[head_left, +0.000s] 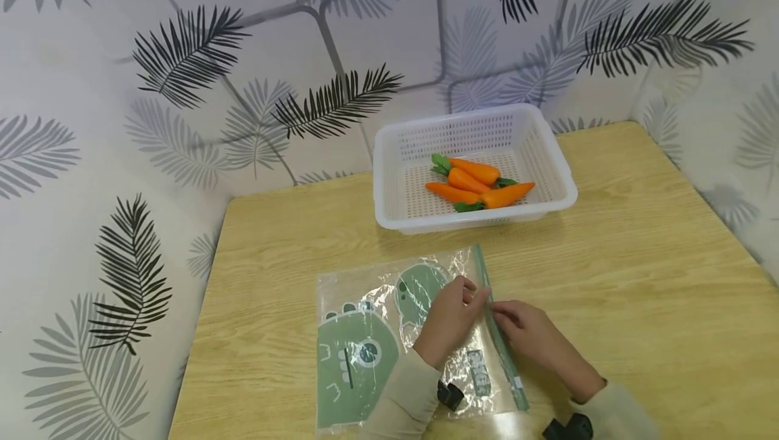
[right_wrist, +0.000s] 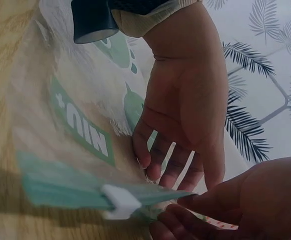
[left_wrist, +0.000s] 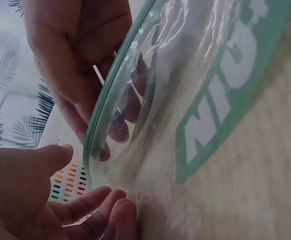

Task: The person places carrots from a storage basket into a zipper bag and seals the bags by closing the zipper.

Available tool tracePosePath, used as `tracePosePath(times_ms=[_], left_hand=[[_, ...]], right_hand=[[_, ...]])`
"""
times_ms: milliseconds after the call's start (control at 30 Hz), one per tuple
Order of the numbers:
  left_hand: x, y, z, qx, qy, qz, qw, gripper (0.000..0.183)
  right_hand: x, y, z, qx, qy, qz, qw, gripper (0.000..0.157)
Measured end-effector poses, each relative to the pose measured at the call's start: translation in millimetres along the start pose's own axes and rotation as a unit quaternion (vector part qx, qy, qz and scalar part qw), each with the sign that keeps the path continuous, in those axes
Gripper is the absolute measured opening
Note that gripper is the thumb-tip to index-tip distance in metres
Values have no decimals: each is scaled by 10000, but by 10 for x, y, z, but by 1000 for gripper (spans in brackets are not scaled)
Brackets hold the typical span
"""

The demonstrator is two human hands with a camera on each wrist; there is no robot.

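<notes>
A clear zip bag with green cartoon prints lies flat on the table, its green zip edge towards the right. My left hand rests over the bag beside that edge; in the right wrist view its fingers reach down onto the plastic, fairly straight. From the other side my right hand pinches the green edge between thumb and fingers. A white slider sits on the zip, towards its near end. Through the clear plastic, the left wrist view shows right-hand fingertips.
Behind the bag stands a white perforated basket with several orange carrots inside. The wooden table meets patterned walls at the back and sides. Dark wrist cameras sit at both cuffs.
</notes>
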State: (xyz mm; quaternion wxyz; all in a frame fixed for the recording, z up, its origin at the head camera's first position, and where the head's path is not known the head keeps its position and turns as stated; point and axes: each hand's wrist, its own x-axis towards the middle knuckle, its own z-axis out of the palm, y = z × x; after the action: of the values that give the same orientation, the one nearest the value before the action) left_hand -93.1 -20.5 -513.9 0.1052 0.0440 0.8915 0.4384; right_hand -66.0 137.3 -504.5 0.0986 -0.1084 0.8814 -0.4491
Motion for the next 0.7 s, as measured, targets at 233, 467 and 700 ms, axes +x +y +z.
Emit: tracePosePath(times_ms=[233, 467, 700], left_hand=[[24, -24, -1, -141, 19, -166, 9998, 34], [30, -42, -24, -157, 80, -68, 9998, 17], [-9, -59, -15, -272, -91, -45, 9996, 21]], right_hand=[[-5, -25, 36, -3, -22, -473, 9989, 22], [-12, -34, 37, -135, 340, -453, 9983, 21], [24, 34, 49, -234, 681, -149, 9973, 31]])
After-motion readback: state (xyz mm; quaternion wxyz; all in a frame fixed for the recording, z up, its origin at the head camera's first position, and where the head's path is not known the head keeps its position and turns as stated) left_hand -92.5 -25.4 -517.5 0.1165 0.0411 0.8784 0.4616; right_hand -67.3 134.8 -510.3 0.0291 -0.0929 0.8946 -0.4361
